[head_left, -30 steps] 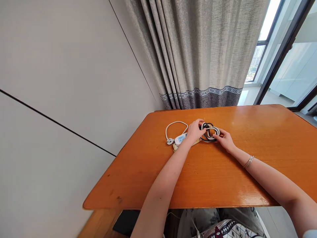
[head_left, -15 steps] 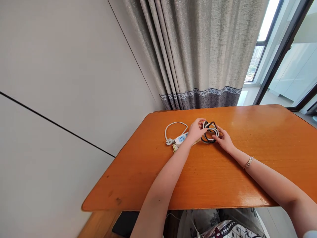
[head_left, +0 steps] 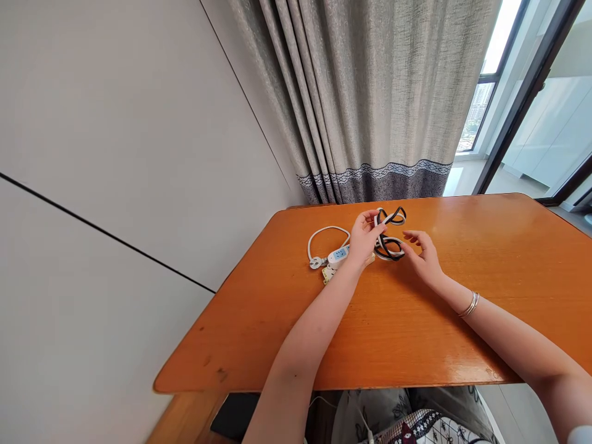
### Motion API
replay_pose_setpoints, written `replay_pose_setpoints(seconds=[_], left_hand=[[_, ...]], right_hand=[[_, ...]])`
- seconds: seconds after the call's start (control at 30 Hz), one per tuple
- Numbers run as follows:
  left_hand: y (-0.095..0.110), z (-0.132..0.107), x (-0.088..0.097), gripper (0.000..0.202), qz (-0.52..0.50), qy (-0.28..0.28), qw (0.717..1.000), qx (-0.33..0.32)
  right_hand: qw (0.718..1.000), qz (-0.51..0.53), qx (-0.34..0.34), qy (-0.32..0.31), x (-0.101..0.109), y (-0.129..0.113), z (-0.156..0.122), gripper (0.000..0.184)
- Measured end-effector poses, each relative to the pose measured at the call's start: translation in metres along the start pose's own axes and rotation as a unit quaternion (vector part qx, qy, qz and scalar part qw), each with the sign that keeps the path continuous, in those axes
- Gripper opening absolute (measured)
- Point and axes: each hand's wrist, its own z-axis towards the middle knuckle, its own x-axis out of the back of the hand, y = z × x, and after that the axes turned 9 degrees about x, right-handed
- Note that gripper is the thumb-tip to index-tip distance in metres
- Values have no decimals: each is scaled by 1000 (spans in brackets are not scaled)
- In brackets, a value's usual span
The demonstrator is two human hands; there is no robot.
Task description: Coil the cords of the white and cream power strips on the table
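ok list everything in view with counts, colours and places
round-cornered wooden table: one, orange-brown, centre
looped cable bundle: one, black and white, over the table
long plastic power strip: one, white with blue, left of bundle
curved cord with plug: one, white, at strip's left
flat piece: count unclear, cream, partly hidden beside strip
hanging fabric curtain: one, grey-beige, behind table
panelled wall: one, pale grey, left
dark-framed glass panes: several, clear, upper right
flat object: one, black, under table, left
thin cord: count unclear, white, below table
patterned clothing: count unclear, grey and white, bottom
slim bangles: several, silver, right wrist
left hand: one, bare, grip on bundle
right hand: one, bare, right of bundle
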Motion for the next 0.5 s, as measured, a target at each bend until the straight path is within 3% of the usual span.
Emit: replay_pose_setpoints(seconds=[0.1, 0.23, 0.33, 0.4, 0.43, 0.5], left_hand=[[6, -10, -4, 30, 46, -64, 997, -7], [9, -16, -6, 28, 49, -181, 982, -15], [4, -9, 0, 26, 91, -162, 982, -35], [-2, -3, 6, 26, 199, -119, 972, -36], [-5, -1, 9, 27, 277, -107, 954, -38], [-12, 1, 14, 35, 443, -110, 888, -60]], right_hand=[[992, 88, -13, -92, -3, -20, 1, 57], [959, 238, -107, -111, -5, -35, 5, 63], [930, 305, -197, -55, 3, -35, 14, 59], [915, 324, -239, -13, 10, -31, 21, 60], [910, 331, -250, 0, 13, -29, 24, 61], [909, 330, -253, 9, 17, -25, 28, 62]])
